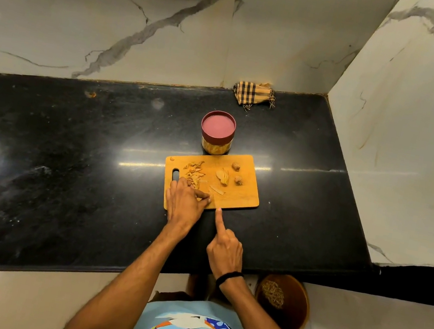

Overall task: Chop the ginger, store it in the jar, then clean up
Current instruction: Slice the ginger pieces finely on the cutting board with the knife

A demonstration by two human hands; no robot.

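Wooden board (242, 195) on the black counter (67, 152) lies just near of the lidded jar (217, 132), likely for easy transfer; curled fingers of the left hand (184, 202) pin ginger (193, 174) at its near-left corner, while whether the right hand (225, 250), forefinger outstretched, grips a knife I cannot tell.

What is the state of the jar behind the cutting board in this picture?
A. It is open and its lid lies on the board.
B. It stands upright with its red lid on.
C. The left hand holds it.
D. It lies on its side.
B: the jar stands upright on the counter just behind the cutting board, and the red lid sits on top of it.
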